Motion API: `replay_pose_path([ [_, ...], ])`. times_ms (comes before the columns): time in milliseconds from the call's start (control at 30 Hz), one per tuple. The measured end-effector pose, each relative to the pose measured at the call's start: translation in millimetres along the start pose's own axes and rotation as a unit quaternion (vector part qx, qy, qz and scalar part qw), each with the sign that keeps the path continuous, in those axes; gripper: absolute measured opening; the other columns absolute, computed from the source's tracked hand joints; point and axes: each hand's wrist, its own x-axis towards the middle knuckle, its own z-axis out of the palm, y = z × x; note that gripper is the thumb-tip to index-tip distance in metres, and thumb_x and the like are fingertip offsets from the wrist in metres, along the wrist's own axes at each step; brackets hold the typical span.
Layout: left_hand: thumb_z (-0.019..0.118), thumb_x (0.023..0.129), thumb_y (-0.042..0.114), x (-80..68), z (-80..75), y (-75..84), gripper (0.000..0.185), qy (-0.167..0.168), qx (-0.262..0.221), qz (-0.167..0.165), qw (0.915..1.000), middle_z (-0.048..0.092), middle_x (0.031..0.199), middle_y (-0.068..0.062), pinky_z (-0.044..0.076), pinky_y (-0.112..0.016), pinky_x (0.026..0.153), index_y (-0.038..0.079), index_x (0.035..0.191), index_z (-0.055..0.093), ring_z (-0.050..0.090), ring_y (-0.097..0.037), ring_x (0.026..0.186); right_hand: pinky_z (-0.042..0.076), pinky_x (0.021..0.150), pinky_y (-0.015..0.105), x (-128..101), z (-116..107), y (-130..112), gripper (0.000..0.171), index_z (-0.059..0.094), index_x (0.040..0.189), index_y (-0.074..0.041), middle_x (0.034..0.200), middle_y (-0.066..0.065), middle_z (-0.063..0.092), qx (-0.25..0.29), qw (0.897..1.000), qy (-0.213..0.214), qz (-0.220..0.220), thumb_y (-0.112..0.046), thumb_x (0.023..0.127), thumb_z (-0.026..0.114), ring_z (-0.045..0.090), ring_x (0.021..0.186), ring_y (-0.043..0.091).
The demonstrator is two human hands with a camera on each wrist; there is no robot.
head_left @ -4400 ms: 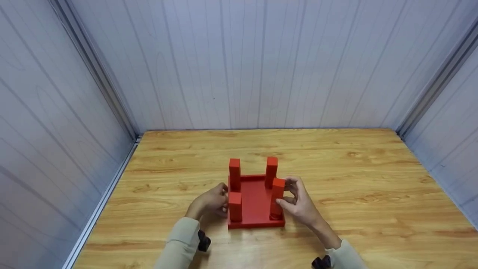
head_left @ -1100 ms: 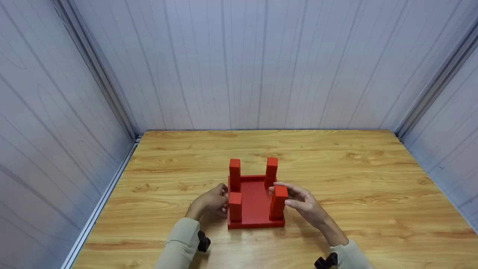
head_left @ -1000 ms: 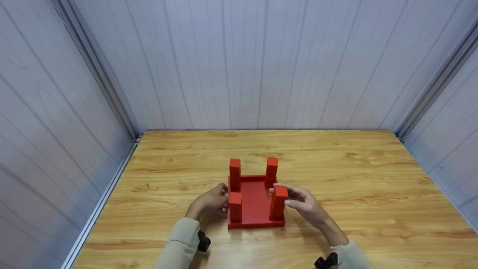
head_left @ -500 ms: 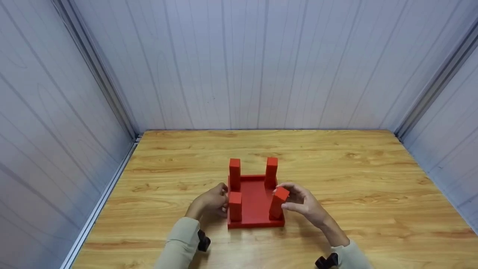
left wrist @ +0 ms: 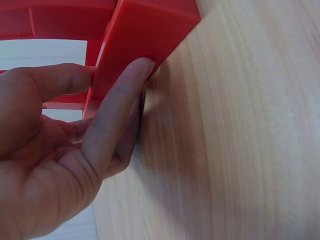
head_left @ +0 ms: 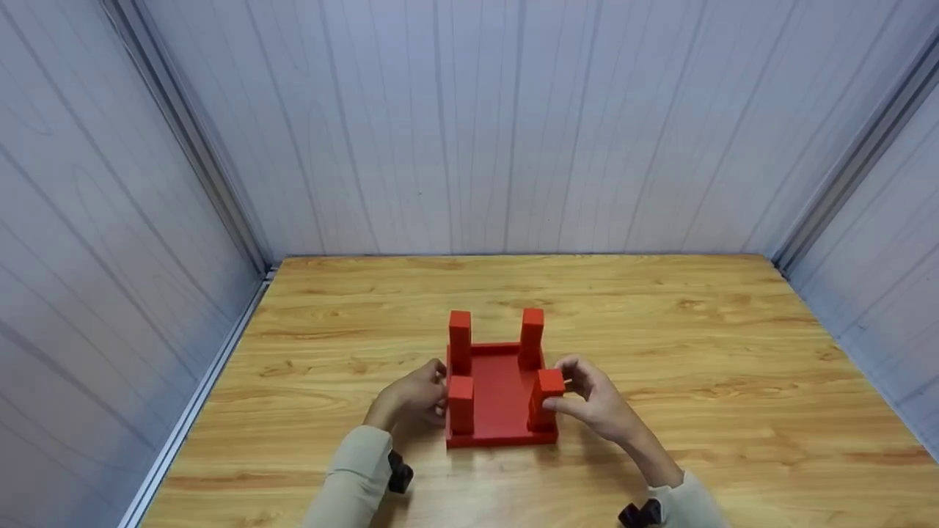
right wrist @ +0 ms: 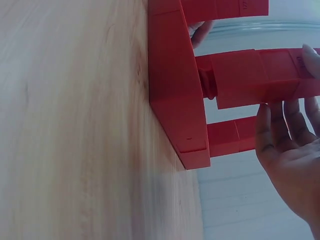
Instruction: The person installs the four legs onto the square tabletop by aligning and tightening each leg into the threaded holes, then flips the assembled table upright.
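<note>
A red plastic base (head_left: 502, 400), like an upturned small stool, lies on the table with several square legs upright at its corners. My left hand (head_left: 417, 394) holds the base's left side; in the left wrist view its fingers (left wrist: 112, 117) press against the red side wall. My right hand (head_left: 600, 405) grips the near-right leg (head_left: 546, 389), thumb on the front and fingers behind. In the right wrist view, a short threaded part (right wrist: 208, 84) shows between that leg and the base. The far-right leg (head_left: 531, 339), far-left leg (head_left: 460, 342) and near-left leg (head_left: 461, 405) stand at the other corners.
The wood-grain table (head_left: 733, 367) extends on all sides of the base. White panel walls (head_left: 513, 132) close it in at the back, left and right. Grey sleeves and black wrist straps (head_left: 400, 473) show at the front.
The near-right leg has turned about its upright axis, and my right hand has let go and taken fresh grips on it, sitting slightly lower than at first. My left hand stays put.
</note>
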Motion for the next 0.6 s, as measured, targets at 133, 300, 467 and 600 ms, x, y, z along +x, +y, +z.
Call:
replay_pose_path([
  [133, 0.041, 0.089, -0.007, 1.4, -0.5, -0.6, 0.031, 0.002, 0.007, 0.002, 1.0, 0.042, 0.069, -0.006, 0.053, -0.034, 0.057, 0.0, 0.118, 0.034, 0.047, -0.018, 0.059, 0.049, 0.08, 0.029, -0.5, 4.4, 0.0, 0.039, 0.048, 0.108, 0.0, 0.1, 0.005, 0.057, -0.009, 1.0, 0.028, 0.006, 0.0, 0.079, 0.074, 0.056, 0.092, 0.014],
  [300, 0.041, 0.089, -0.006, 1.4, -1.1, -0.8, 0.032, 0.004, 0.01, 0.003, 0.9999, 0.042, 0.069, -0.006, 0.052, -0.033, 0.057, 0.0, 0.12, 0.035, 0.047, -0.018, 0.06, 0.049, 0.08, 0.028, -0.4, 7.4, 0.1, 0.039, 0.048, 0.108, -0.001, 0.1, 0.005, 0.056, -0.018, 0.999, 0.043, 0.011, 0.001, 0.079, 0.074, 0.056, 0.093, 0.014],
  [467, 0.039, 0.087, -0.009, 0.9, -1.4, -0.5, 0.034, 0.003, 0.002, 0.002, 1.0, 0.042, 0.07, -0.006, 0.052, -0.032, 0.057, 0.0, 0.119, 0.034, 0.046, -0.018, 0.06, 0.048, 0.085, 0.028, 0.0, 5.5, 0.5, 0.04, 0.048, 0.115, -0.001, 0.106, 0.009, 0.057, -0.022, 1.0, 0.02, 0.005, 0.0, 0.082, 0.071, 0.055, 0.098, 0.014],
  [600, 0.04, 0.087, -0.009, 0.8, -0.5, -0.6, 0.033, 0.003, -0.006, 0.004, 1.0, 0.041, 0.07, -0.006, 0.05, -0.032, 0.056, 0.0, 0.119, 0.034, 0.045, -0.018, 0.06, 0.048, 0.093, 0.028, 0.5, 2.4, 1.8, 0.042, 0.046, 0.127, 0.004, 0.119, 0.017, 0.055, 0.016, 0.999, -0.028, -0.022, 0.002, 0.088, 0.062, 0.056, 0.109, 0.016],
])
